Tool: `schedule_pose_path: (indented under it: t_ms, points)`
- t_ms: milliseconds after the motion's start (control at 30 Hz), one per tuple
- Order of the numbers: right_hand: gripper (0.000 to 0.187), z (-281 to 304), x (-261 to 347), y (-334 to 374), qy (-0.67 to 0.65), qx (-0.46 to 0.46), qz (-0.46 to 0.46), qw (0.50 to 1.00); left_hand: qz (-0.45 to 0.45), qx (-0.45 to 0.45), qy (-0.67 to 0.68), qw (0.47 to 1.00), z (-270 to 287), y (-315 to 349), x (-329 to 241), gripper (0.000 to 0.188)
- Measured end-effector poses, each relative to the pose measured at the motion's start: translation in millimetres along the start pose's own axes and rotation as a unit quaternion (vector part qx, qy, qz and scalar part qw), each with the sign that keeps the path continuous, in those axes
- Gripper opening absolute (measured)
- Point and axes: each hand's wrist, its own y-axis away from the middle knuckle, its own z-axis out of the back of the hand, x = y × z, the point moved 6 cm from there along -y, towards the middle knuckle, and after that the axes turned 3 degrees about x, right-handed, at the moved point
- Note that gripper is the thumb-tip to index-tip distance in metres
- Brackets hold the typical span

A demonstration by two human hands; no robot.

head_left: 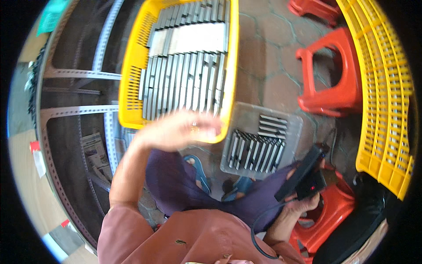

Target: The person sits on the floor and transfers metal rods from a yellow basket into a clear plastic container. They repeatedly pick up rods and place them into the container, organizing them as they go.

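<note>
At left I see metal shelving (79, 74); beside it, a yellow crate (233, 66) packed with metallic strips (188, 81). My left hand (178, 130), blurred, is over the crate's near edge; I cannot tell whether its fingers are apart or together. Next, a clear bin (242, 115) holds similar strips (257, 154). Farther right, my right hand (303, 204) has fingers clamped on a black device (310, 182).

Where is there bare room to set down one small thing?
The paved floor between the left yellow crate and the middle red stool, beyond the clear tray, looks bare. The tray's far-left corner is also free. Crowded: the crate, packed with grey bars.
</note>
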Motion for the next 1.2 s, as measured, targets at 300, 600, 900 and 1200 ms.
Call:
schedule_pose_path:
  t_ms: [300,600,900,1200]
  points:
    - [0.099,-18,-2,12,0.032,-0.025,0.019,0.999,0.285,-0.55,-0.222,0.753,252,-6,231,0.051]
    - [0.103,2,-4,39,0.072,-0.094,0.018,0.993,0.266,-0.555,-0.165,0.771,273,-41,214,0.035]
    - [0.105,-3,-15,40,0.09,-0.096,0.028,0.991,0.332,-0.566,-0.366,0.66,323,-42,267,0.036]
    - [0.107,-10,-24,34,0.096,-0.084,0.036,0.991,0.339,-0.52,-0.312,0.719,337,-32,279,0.027]
